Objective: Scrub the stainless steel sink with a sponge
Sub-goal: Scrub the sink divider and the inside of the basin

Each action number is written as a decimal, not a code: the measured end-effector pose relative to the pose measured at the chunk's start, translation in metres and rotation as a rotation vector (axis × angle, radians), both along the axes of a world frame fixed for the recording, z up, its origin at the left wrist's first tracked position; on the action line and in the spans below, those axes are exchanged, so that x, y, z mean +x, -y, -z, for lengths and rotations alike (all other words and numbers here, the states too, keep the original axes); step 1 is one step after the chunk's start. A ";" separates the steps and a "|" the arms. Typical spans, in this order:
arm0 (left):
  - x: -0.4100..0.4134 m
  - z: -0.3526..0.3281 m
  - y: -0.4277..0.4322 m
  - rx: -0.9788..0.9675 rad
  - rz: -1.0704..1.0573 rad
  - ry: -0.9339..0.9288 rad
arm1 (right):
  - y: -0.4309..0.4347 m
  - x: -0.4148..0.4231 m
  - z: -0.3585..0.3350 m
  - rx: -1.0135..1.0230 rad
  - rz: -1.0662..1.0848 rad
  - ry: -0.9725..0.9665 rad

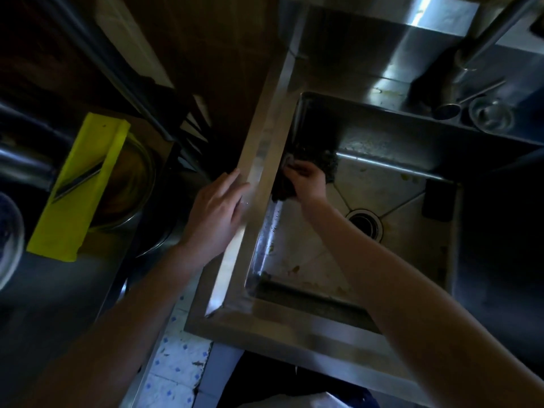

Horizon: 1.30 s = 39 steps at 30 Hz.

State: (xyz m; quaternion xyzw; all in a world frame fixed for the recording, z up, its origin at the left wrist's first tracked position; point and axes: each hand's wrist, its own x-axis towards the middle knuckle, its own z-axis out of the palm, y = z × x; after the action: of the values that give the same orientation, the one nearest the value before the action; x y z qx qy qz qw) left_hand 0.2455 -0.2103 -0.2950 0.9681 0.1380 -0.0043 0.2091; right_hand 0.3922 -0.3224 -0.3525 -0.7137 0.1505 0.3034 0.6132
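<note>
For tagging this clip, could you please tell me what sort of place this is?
Probably a kitchen: a steel sink, a tap over it, and a yellow slicer lying across a bowl nearby.

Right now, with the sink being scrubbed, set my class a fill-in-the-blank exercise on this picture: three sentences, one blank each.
1. The left hand rests on the sink's ____.
2. The right hand holds the sponge against the sink's ____ wall.
3. The slicer lying on the bowl is ____.

Missing words: rim; left; yellow.
</note>
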 end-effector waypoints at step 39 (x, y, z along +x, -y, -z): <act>0.006 0.025 0.004 -0.101 -0.033 -0.120 | -0.023 0.060 0.003 0.063 0.095 -0.044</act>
State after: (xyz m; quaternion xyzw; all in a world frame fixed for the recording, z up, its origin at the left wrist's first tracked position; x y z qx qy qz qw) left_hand 0.2513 -0.2140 -0.3203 0.9519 0.1658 -0.0658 0.2490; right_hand 0.4526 -0.2993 -0.3557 -0.6792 0.1880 0.2944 0.6455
